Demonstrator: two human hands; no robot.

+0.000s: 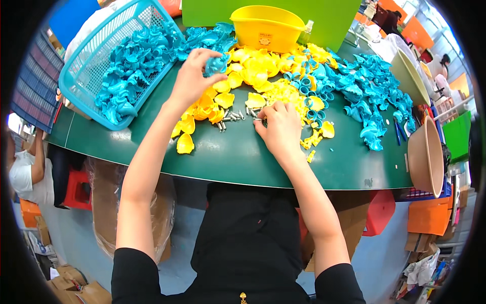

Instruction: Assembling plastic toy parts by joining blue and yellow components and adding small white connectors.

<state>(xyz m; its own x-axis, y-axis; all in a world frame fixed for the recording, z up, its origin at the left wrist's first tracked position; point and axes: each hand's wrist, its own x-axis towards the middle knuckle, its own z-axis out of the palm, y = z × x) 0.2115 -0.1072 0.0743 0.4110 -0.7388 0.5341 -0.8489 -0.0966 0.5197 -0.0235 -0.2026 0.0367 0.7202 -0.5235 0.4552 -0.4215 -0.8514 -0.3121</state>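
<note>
My left hand (195,73) is raised over the table's left half, thumb and fingers closed round a curved blue plastic piece (216,65). Lower and to the right, my right hand (281,129) rests at the tabletop with its fingers bent down and together; whatever they pinch is hidden. Small silvery metal parts (233,117) lie just left of those fingertips. Yellow shell-like plastic pieces (255,68) spread between and beyond both hands. A heap of smaller yellow parts (286,93) sits just past my right hand, with blue plastic rings (310,91) beside it.
A blue basket (76,83) of blue pieces stands at the left of the green table (228,162). A yellow tub (268,30) stands at the back. More blue pieces (369,81) are heaped right, near pens (401,131) and a beige basin (427,157). Another person (30,169) is at far left.
</note>
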